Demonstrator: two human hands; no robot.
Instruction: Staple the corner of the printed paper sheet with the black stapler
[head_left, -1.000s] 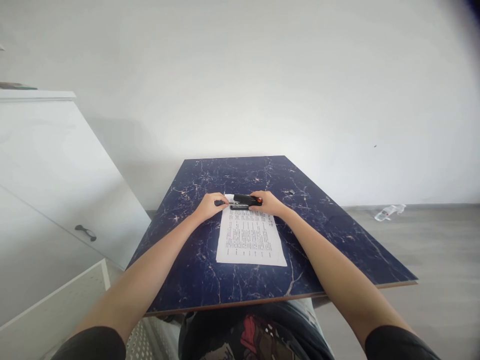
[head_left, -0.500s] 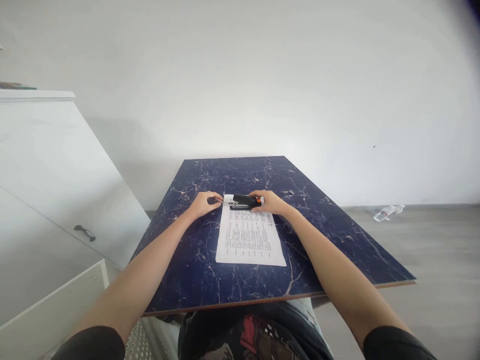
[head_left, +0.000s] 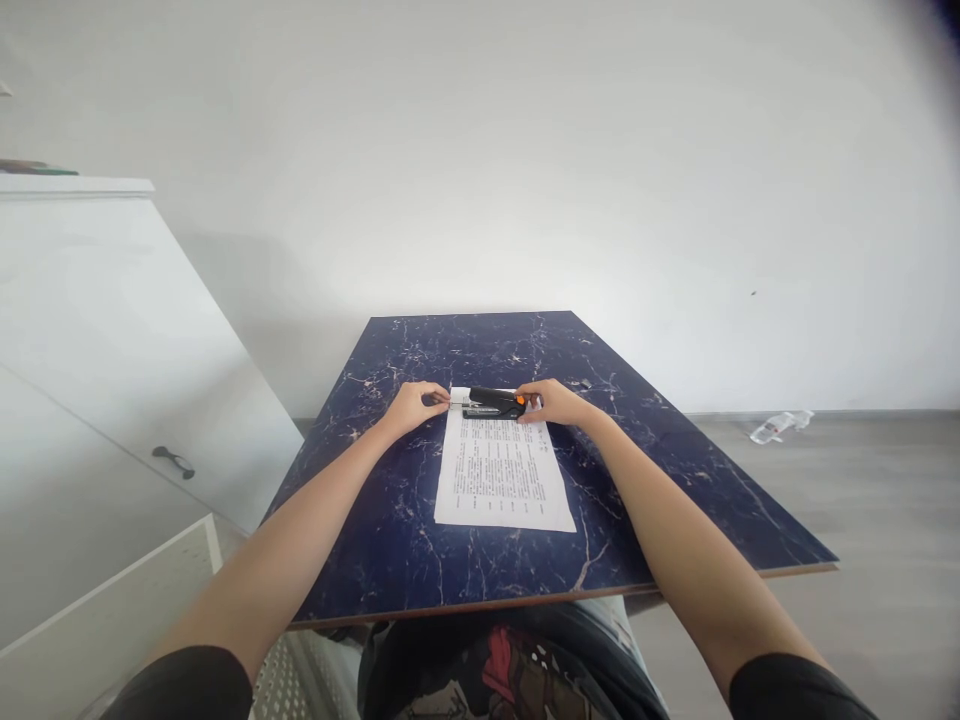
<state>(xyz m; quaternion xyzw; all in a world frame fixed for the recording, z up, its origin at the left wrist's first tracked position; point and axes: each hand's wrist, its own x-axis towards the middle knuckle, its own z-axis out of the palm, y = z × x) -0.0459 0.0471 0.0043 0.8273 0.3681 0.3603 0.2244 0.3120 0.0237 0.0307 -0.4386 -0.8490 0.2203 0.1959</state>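
Observation:
A black stapler with an orange part at its rear end lies crosswise over the top of a stack of printed paper sheets. A thin metal strip sticks out of its left end. At that strip, by the left paper edge, my left hand is closed in a pinch; what lies between its fingertips is too small to make out. My right hand grips the stapler's rear end, fingers at the orange part and thumb lower down.
The sheets lie on a dark blue marble-patterned table. A small dark piece lies beyond my right hand. At left stands a white cabinet with a dark handle. A clear plastic bottle lies on the floor at right.
My right hand has slid slightly right along the stapler's rear end, showing more of the orange part. My left hand stays at the left end; the view has shifted a little.

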